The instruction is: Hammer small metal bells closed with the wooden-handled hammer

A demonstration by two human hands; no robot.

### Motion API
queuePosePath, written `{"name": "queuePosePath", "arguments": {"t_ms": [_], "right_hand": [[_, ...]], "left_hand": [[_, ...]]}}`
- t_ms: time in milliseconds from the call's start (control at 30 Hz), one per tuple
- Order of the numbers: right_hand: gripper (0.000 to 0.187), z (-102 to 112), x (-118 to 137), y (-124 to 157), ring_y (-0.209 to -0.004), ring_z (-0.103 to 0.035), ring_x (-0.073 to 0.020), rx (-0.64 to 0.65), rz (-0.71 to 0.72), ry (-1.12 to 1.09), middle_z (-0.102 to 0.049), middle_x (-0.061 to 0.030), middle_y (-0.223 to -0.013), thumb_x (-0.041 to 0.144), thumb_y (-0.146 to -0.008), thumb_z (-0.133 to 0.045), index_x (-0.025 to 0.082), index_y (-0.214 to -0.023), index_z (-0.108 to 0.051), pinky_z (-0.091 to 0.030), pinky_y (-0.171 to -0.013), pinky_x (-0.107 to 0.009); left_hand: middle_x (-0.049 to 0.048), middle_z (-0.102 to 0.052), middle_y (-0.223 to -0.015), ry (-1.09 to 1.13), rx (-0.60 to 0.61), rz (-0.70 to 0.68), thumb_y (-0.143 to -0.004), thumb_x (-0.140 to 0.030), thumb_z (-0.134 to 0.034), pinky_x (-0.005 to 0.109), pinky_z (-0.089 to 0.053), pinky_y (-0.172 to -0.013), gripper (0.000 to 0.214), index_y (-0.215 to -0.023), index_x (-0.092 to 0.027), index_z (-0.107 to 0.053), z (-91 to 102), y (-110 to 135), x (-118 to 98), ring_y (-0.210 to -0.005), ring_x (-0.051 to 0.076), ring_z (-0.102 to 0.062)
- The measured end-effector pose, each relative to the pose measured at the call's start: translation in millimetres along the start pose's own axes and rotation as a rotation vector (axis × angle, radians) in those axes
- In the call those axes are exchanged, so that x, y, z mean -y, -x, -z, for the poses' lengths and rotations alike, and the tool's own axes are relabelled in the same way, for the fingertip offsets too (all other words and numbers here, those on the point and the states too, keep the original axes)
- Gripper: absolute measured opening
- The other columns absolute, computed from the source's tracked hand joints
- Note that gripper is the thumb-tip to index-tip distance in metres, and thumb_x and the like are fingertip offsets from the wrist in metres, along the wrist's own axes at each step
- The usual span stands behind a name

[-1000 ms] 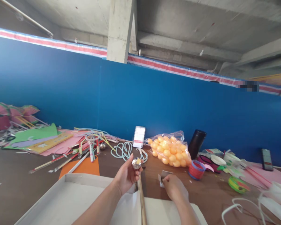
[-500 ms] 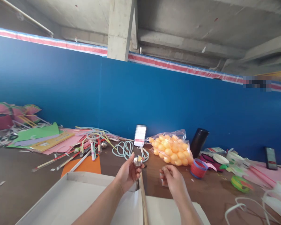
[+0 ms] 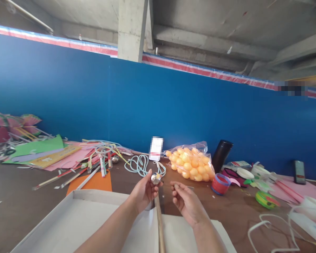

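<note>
My left hand [image 3: 143, 194] is closed around the top of a wooden stick [image 3: 159, 225], and a shiny silver ball [image 3: 155, 178] sits at its fingertips. My right hand [image 3: 186, 203] hovers just right of the ball, palm up. Its thumb and forefinger are pinched on something small and thin that I cannot make out. The two hands are a few centimetres apart, above the far edge of a shallow white cardboard box [image 3: 76, 219].
A bag of orange balls [image 3: 191, 164], a black cup [image 3: 222, 155], a red tape roll [image 3: 220, 184] and a coiled pale-green cord [image 3: 139, 165] lie beyond the hands. Coloured paper, sticks and fans [image 3: 50, 156] crowd the left. White cords [image 3: 274, 228] and a phone [image 3: 299, 172] lie right.
My right hand has lifted off the small white carton on the table and come left toward the silver ball, fingers pinched. The left hand keeps holding the stick and ball.
</note>
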State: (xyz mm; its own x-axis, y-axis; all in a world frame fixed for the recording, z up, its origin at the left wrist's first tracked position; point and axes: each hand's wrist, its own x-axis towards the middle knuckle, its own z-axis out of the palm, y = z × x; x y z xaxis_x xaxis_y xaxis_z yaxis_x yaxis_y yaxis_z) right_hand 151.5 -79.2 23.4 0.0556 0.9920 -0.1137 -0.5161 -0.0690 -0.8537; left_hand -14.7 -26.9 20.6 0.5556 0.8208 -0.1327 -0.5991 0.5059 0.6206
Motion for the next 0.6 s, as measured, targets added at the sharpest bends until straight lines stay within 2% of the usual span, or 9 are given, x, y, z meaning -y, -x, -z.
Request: {"name": "queuePosePath", "arguments": {"t_ms": [233, 433, 600], "right_hand": [[0.012, 3.7, 1.1, -2.3, -0.054, -0.050, -0.0030, -0.048, 0.013, -0.064, -0.055, 0.0020, -0.067, 0.024, -0.071, -0.069, 0.014, -0.077, -0.064, -0.047, -0.044, -0.010], [0.013, 4.8, 1.5, -1.6, -0.057, -0.055, -0.0039, -0.038, -0.040, -0.055, -0.063, -0.0038, -0.080, 0.022, -0.071, -0.069, 0.014, -0.078, -0.063, -0.050, -0.046, -0.010], [0.014, 5.0, 3.2, -1.2, -0.060, -0.057, -0.0036, -0.029, -0.057, -0.134, -0.063, -0.0042, -0.081, 0.016, -0.067, -0.071, 0.013, -0.078, -0.063, -0.051, -0.051, -0.009]], "left_hand": [[0.0075, -0.063, -0.072, 0.008, 0.009, 0.015, -0.076, -0.046, -0.053, 0.014, -0.045, -0.043, 0.042, -0.094, -0.009, -0.060, -2.2, 1.3, -1.9, -0.048, 0.005, -0.052], [0.0065, -0.062, -0.071, -0.006, -0.009, 0.001, -0.076, -0.046, -0.054, 0.015, -0.045, -0.043, 0.041, -0.095, -0.009, -0.059, -2.5, 1.1, -1.6, -0.049, 0.006, -0.052], [0.0063, -0.062, -0.071, -0.018, -0.025, -0.003, -0.075, -0.046, -0.055, 0.015, -0.045, -0.043, 0.041, -0.094, -0.009, -0.059, -2.9, 0.8, -1.2, -0.048, 0.006, -0.052]]}}
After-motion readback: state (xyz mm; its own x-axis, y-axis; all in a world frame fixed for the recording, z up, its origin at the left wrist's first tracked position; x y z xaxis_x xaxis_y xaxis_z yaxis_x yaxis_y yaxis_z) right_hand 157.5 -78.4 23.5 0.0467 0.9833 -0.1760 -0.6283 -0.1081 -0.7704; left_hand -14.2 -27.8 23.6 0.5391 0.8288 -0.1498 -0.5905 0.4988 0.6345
